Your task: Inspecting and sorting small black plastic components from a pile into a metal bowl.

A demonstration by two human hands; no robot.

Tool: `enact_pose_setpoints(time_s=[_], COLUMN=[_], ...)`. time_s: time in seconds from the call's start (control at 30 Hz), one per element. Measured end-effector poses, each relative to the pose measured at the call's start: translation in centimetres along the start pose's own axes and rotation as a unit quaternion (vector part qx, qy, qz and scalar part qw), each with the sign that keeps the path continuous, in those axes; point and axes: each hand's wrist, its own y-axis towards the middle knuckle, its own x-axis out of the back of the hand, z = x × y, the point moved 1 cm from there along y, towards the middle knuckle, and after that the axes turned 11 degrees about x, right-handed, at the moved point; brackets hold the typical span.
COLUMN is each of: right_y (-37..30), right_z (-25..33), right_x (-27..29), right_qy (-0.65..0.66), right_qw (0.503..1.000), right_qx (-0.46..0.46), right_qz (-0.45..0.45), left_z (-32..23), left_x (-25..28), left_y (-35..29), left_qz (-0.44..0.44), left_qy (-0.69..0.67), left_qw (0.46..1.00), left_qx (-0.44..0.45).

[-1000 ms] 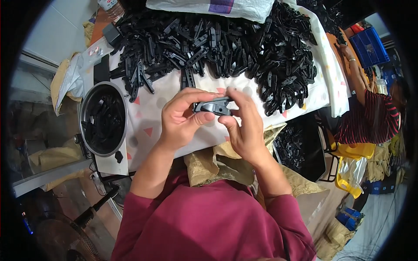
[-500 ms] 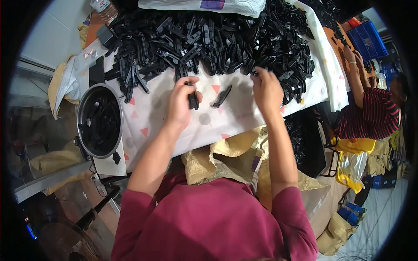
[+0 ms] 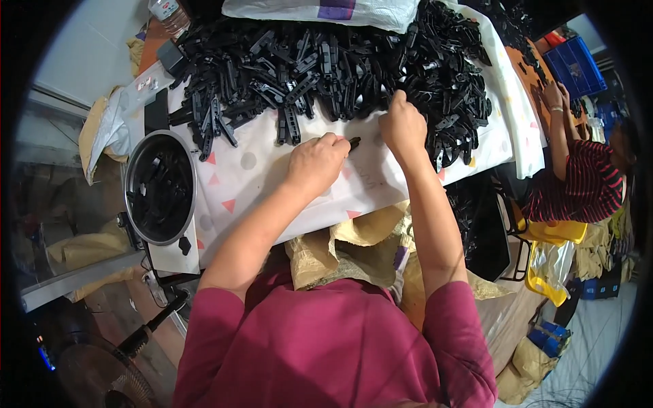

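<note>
A large heap of slim black plastic parts (image 3: pixel 326 61) covers the far side of the cloth-covered table. My left hand (image 3: pixel 316 163) is closed, low over the middle of the cloth. The tip of a black plastic part (image 3: pixel 354 143) sticks out beyond its fingertips; the rest is hidden by the hand. My right hand (image 3: pixel 405 126) is at the near edge of the heap, thumb and fingers pinched together. What lies between those fingers is too small and covered to make out.
A round metal-rimmed bowl (image 3: pixel 194 190) with black parts stands at the left table edge. A white sack (image 3: pixel 320 15) lies behind the heap. On the right, a person in a striped shirt (image 3: pixel 578 177) works at another table near a blue crate (image 3: pixel 575 64). A fan (image 3: pixel 102 374) is at lower left.
My left hand has moved right, over the loose black part on the cloth, and turned knuckles up. The right hand has shifted slightly left and farther into the heap's edge.
</note>
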Motion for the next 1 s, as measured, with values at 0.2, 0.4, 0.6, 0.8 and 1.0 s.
enact_pose_setpoints(time_s=[0.2, 0.4, 0.6, 0.8, 1.0], right_y=[-4.4, -7.8, -8.3, -8.1, -8.0], right_z=[2.8, 4.7, 6.6, 7.5, 6.3], right_x=[4.9, 6.3, 8.3, 8.4, 7.0], right_qy=[0.651, 0.63, 0.386, 0.408, 0.478], right_qw=[0.749, 0.767, 0.869, 0.881, 0.867], right_qx=[-0.115, 0.113, 0.244, 0.167, 0.137], right_qz=[0.026, -0.046, -0.189, -0.174, -0.036], left_z=[2.2, -0.2, -0.6, -1.5, -0.2], left_x=[1.3, 7.5, 8.9, 8.9, 9.0], left_y=[0.4, -0.3, -0.5, -1.2, -1.4], left_qz=[0.094, 0.239, 0.214, 0.023, 0.065], left_qy=[-0.248, -0.54, -0.474, -0.169, -0.153], left_qw=[0.942, 0.783, 0.848, 0.983, 0.983], left_qx=[0.207, 0.196, 0.102, -0.062, -0.079])
